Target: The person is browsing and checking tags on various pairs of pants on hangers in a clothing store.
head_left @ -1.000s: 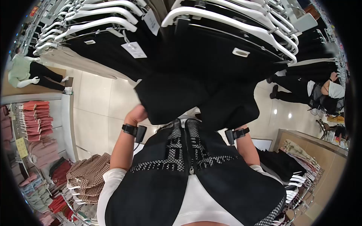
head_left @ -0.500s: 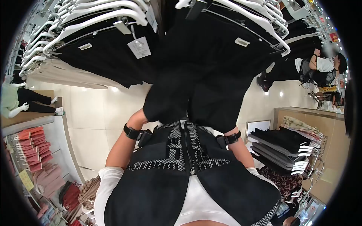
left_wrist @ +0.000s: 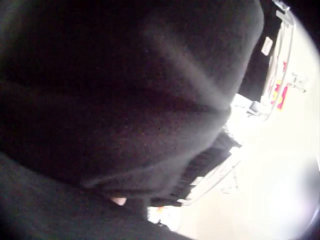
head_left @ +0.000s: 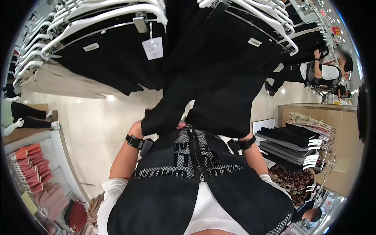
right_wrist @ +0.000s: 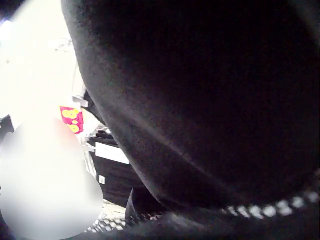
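A pair of black trousers (head_left: 219, 78) hangs by clips from a white hanger (head_left: 258, 19) in the head view, its legs drawn toward my body. My left hand (head_left: 136, 128) is at the lower edge of the left-side leg, with its fingers mostly behind the black cloth. A small patch of skin (left_wrist: 119, 200) shows below the fabric in the left wrist view. My right hand (head_left: 247, 136) lies under the other leg's edge, covered almost to the wrist. Black cloth fills most of both wrist views; I cannot tell how the fingers lie on it.
More black trousers (head_left: 105, 55) with a white tag (head_left: 152, 48) hang on the left, beside beige ones (head_left: 58, 82). Folded dark garments (head_left: 288, 143) on hangers stand at right. A person (head_left: 313, 72) stands at the far right rail. A mannequin (head_left: 23, 117) is at left.
The trouser legs have dropped from a raised, spread position and lie straighter toward me, with a gap between them. My left hand is more covered by cloth. The head view has shifted.
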### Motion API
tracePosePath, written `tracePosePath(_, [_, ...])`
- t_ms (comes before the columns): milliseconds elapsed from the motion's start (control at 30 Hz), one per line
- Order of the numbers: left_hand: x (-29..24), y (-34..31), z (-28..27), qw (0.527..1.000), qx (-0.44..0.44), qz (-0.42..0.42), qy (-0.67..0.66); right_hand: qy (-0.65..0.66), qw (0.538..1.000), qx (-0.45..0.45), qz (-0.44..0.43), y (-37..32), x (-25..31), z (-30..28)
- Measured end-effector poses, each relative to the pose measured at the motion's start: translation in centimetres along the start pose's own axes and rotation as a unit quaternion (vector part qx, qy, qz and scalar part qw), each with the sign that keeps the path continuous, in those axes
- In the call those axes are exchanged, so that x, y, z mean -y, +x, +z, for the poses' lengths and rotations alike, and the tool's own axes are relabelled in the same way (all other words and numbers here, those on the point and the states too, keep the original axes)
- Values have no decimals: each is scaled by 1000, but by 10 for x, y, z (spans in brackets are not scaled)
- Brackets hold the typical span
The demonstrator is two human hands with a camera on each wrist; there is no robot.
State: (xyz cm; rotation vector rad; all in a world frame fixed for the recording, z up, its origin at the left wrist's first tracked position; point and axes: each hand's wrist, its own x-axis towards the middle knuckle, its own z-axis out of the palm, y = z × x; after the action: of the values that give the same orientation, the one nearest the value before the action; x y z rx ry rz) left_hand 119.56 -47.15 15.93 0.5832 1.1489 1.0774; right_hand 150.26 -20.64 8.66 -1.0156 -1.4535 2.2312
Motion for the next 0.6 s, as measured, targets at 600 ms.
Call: tracePosePath(600, [-48, 12, 17, 852, -163, 122, 483, -4, 994, 105, 30, 81, 17, -51])
